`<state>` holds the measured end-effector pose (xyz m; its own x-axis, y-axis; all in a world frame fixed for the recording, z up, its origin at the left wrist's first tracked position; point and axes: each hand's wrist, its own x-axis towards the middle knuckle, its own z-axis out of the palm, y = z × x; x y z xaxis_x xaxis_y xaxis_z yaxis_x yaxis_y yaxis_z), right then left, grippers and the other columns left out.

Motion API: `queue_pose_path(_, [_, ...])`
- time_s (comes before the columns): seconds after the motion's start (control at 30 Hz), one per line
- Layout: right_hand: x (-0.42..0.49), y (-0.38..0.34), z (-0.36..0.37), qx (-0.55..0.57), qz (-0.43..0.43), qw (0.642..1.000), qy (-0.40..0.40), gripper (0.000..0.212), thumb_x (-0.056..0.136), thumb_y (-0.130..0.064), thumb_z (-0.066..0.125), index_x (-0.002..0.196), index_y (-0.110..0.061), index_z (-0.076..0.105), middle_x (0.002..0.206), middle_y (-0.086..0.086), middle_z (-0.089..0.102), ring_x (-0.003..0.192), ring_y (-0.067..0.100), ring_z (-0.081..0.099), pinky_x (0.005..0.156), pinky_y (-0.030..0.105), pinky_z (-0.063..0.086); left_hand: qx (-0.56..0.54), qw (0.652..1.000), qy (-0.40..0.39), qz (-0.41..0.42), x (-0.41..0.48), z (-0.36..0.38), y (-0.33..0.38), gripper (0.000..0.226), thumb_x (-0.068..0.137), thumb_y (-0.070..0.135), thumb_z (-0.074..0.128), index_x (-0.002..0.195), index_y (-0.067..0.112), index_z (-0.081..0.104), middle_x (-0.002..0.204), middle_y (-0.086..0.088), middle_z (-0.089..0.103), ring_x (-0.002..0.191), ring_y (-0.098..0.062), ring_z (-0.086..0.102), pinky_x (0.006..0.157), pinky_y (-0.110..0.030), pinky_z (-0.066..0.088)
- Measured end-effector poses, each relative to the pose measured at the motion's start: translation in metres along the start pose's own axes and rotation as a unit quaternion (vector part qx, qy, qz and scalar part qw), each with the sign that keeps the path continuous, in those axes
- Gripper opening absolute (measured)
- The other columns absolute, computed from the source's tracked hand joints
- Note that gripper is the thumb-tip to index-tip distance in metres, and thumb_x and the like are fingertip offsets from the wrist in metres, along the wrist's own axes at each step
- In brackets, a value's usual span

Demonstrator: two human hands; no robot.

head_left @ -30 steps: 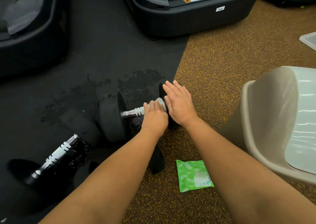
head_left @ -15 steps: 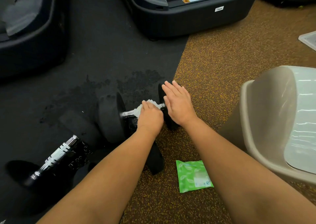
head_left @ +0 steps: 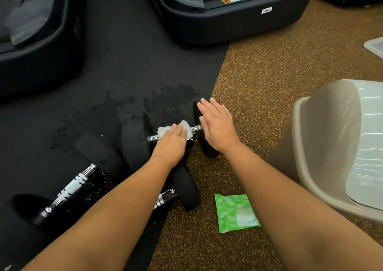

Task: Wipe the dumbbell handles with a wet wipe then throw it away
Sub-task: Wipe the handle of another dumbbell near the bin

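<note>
- Dumbbell [head_left: 145,144] lies on the floor straight ahead, its ridged chrome handle [head_left: 152,138] running left to right between black discs.
- Left hand [head_left: 173,141], nearer the handle, presses a crumpled white wet wipe [head_left: 185,125] around it.
- Right hand [head_left: 217,125], flat and open, steadies the right disc [head_left: 196,113].
- Beige bin [head_left: 323,142] stands to the right.

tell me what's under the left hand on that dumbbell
A white wet wipe lies under the left hand, pressed on the chrome dumbbell handle. Its edges stick out past the fingers; the handle's middle is covered.
</note>
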<state>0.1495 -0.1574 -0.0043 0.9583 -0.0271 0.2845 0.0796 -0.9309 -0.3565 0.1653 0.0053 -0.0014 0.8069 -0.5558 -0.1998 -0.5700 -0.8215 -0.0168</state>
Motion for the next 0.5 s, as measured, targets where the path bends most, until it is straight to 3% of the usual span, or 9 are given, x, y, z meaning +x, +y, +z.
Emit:
queue_pose_path(0.1, [0.0,-0.002,0.0,-0.003,-0.002,1.0,0.004,0.046,0.098,-0.029,0.031,0.14,-0.016,0.043,0.149,0.0,0.04,0.142,0.023,0.029,0.115,0.044,0.023,-0.005,1.0,0.012,-0.02,0.009,-0.002,0.011,0.045,0.095,0.009,0.037,0.139,0.001,0.034,0.145,-0.015,0.034,0.134,-0.031,0.03,0.106,-0.037,0.034])
queue_pose_path(0.17, [0.001,-0.002,0.0,-0.003,-0.003,1.0,-0.001,0.045,0.098,-0.027,0.035,0.141,-0.016,0.042,0.15,0.001,0.039,0.143,0.023,0.027,0.116,0.044,0.022,0.007,1.0,0.01,0.011,0.014,-0.003,0.016,0.046,0.095,0.01,0.038,0.14,0.001,0.034,0.147,-0.016,0.031,0.133,-0.031,0.03,0.105,-0.038,0.035])
queue_pose_path(0.33, [0.0,0.0,-0.002,-0.003,-0.002,1.0,-0.005,0.045,0.099,-0.026,0.035,0.142,-0.016,0.04,0.151,0.0,0.037,0.144,0.022,0.024,0.117,0.044,0.02,0.053,0.995,-0.013,0.082,0.018,-0.008,0.018,0.055,0.098,0.01,0.036,0.149,0.003,0.017,0.159,-0.014,0.006,0.144,-0.035,0.013,0.114,-0.039,0.024])
queue_pose_path(0.5, [0.0,-0.001,-0.003,-0.004,0.0,1.0,-0.007,0.047,0.097,-0.029,0.031,0.142,-0.016,0.041,0.15,0.0,0.038,0.143,0.022,0.026,0.117,0.044,0.02,0.104,0.992,-0.004,0.074,0.007,0.0,0.007,0.054,0.099,0.009,0.031,0.148,-0.001,0.01,0.157,-0.02,0.008,0.145,-0.034,0.01,0.119,-0.038,0.016])
